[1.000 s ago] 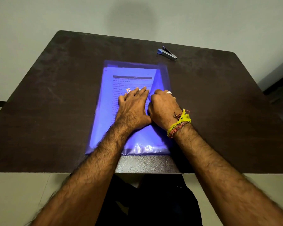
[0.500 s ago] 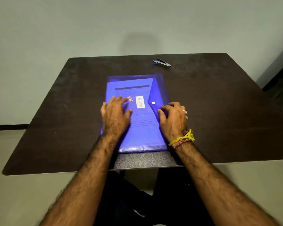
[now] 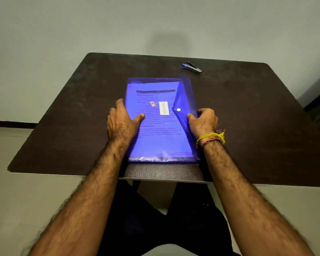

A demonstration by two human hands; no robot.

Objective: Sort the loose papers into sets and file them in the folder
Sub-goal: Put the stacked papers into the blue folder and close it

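A translucent blue plastic folder [image 3: 161, 141] lies flat on the dark brown table [image 3: 63, 117], a little right of the table's middle, with its near edge close to the near edge of the table. Through the plastic one can see the printed white papers [image 3: 155, 97] inside it, with a dark heading bar at the far end and lines of text below. The triangular flap [image 3: 183, 100] of the folder is folded over from the right side and is closed with a small white snap button [image 3: 178, 109]. Just left of the button there is a white label with handwritten letters [image 3: 163, 108], and left of it a small red and white sticker [image 3: 152, 104]. The left hand [image 3: 123, 120] holds the left edge of the folder, its thumb on top of the plastic and its fingers curled at the edge. The right hand [image 3: 203, 121] holds the right edge in the same way, thumb on the flap. On the right wrist there are yellow and red threads [image 3: 210, 138]. Well apart from the folder, at the far right of the table, lies a small blue and grey stapler [image 3: 191, 67]. Behind the table stands a plain pale wall [image 3: 81, 24].
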